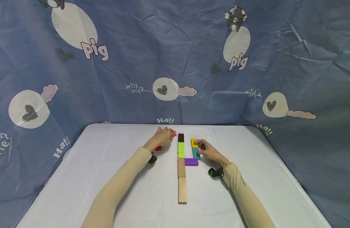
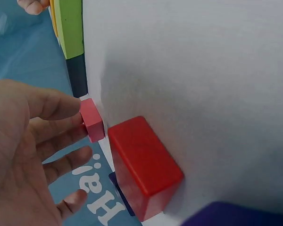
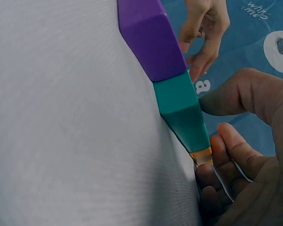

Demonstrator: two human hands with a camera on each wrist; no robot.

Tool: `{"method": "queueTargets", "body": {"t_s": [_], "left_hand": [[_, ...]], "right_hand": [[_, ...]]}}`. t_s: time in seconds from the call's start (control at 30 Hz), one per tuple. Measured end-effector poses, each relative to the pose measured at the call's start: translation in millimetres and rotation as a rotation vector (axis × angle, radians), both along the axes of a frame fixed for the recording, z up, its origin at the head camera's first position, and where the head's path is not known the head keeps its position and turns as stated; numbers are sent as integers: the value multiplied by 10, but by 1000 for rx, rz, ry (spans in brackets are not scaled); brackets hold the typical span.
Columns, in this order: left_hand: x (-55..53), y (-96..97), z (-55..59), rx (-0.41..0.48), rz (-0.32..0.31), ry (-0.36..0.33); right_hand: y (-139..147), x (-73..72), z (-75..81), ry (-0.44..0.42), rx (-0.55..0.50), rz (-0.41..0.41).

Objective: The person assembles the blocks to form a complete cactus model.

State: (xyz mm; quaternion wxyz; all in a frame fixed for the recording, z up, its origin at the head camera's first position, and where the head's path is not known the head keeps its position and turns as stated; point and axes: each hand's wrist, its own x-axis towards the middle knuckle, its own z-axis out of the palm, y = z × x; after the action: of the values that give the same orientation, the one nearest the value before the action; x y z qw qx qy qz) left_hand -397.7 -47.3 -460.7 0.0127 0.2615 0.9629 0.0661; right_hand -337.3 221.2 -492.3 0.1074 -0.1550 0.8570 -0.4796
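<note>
My left hand [image 1: 163,136] reaches to the far part of the table, its thumb and fingertips pinching a small pink block [image 2: 92,120]. A red block [image 2: 146,162] lies just beside that hand. On the right, my right hand [image 1: 210,152] has its thumb against a teal block [image 3: 181,110] and its fingers by a yellow block [image 1: 193,143]. These two stand end to end, the teal one meeting a purple block [image 1: 191,162]. That purple block juts from a line made of a black block [image 1: 181,137], green blocks [image 1: 181,147] and wooden blocks [image 1: 182,167].
White cloth covers the table [image 1: 135,202]. Behind it hangs a blue printed curtain [image 1: 203,110]. A dark blue shape [image 2: 240,216] shows at the bottom of the left wrist view, and another dark block [image 2: 120,190] is partly hidden behind the red one.
</note>
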Motion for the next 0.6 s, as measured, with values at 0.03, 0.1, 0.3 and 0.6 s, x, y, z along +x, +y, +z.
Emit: {"method": "queueTargets", "body": {"t_s": [0.03,0.1,0.3,0.6], "left_hand": [[-7,10,11,-4,2,-11],[-25,38,27,-7,4,-29],[-83,146,40,8,23,-101],[-121,280,31,36,11,-175]], "right_hand": [[11,-26,-34,2,-3,-3],[35,-90,-120,4,-10,-14],[61,-143,-203,-1,-38,-22],[49,-100,-148,-6,-46,-14]]}}
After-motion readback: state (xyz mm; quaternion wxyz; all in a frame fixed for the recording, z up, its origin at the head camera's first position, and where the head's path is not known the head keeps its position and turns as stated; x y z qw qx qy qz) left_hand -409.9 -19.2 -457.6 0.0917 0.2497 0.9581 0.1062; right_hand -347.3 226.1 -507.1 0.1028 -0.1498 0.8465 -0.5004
